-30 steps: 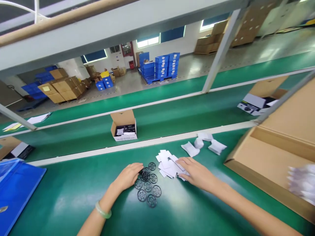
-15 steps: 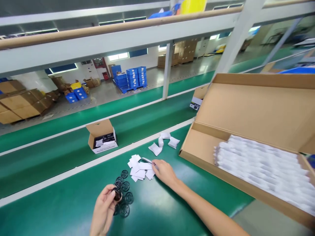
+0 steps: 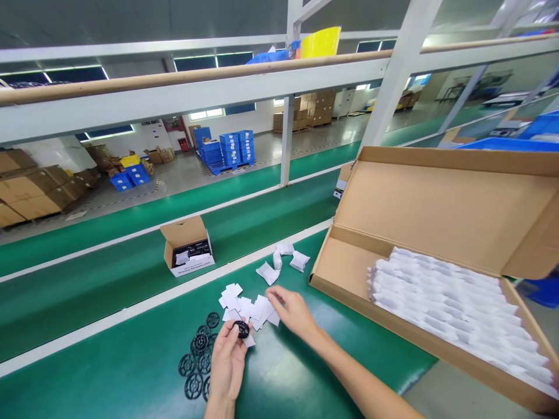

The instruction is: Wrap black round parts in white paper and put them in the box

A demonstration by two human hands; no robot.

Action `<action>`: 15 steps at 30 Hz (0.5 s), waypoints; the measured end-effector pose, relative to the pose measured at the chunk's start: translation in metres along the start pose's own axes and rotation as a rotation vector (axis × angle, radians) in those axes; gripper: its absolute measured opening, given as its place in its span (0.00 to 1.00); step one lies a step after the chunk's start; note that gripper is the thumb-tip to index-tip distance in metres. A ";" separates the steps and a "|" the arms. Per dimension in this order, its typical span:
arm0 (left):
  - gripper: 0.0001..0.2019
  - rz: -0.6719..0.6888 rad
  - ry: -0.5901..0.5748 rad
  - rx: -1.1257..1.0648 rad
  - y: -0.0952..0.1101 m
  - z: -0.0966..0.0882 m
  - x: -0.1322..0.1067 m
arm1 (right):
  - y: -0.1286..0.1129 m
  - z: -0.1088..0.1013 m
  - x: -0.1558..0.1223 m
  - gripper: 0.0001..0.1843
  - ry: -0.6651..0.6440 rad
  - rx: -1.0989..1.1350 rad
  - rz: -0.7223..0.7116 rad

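My left hand (image 3: 230,358) grips a black spoked plastic disc (image 3: 241,329) between thumb and fingers. A white card (image 3: 250,341) shows just beneath that disc; whether the hand also holds it, I cannot tell. My right hand (image 3: 293,311) hovers at the right side of a loose pile of white cards (image 3: 233,298), its fingers bent and their tips close together. Anything between those tips is too small to make out. Left of my left hand, several similar black discs (image 3: 193,386) lie on the green work surface (image 3: 131,366).
Several small white packets (image 3: 268,272) lie beyond the cards. On the right, a large open carton (image 3: 343,250) holds rows of white packets (image 3: 437,297). A small open box (image 3: 192,266) with black items stands on the green belt behind a white rail (image 3: 174,289).
My left hand has moved right from the discs to the cards, holding a black disc. My right hand has come off the card it was touching. The view has shifted slightly.
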State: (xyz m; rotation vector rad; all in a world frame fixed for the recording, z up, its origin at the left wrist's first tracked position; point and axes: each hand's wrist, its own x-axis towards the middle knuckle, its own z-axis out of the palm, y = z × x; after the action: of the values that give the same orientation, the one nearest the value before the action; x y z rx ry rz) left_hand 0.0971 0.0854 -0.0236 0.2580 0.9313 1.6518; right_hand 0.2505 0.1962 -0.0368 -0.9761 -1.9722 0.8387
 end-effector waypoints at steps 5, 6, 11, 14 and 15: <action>0.21 0.007 0.055 -0.001 0.001 -0.002 -0.004 | 0.048 -0.010 0.067 0.22 0.146 -0.493 0.117; 0.21 0.003 0.060 0.006 0.001 -0.001 -0.005 | 0.055 -0.010 0.077 0.24 0.144 -0.513 0.154; 0.23 -0.004 0.078 0.003 -0.002 -0.005 -0.005 | 0.074 -0.007 0.085 0.24 0.189 -0.408 0.196; 0.21 0.011 0.058 -0.013 -0.005 -0.012 -0.001 | 0.074 -0.007 0.071 0.26 0.346 0.130 0.174; 0.20 0.012 0.053 -0.019 -0.006 -0.013 0.000 | 0.071 -0.007 0.065 0.28 0.364 0.378 0.182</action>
State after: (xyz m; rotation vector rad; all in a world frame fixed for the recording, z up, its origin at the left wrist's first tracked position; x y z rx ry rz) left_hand 0.0933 0.0797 -0.0368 0.2079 0.9549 1.6854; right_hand 0.2536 0.2878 -0.0684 -1.0074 -1.3715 1.0092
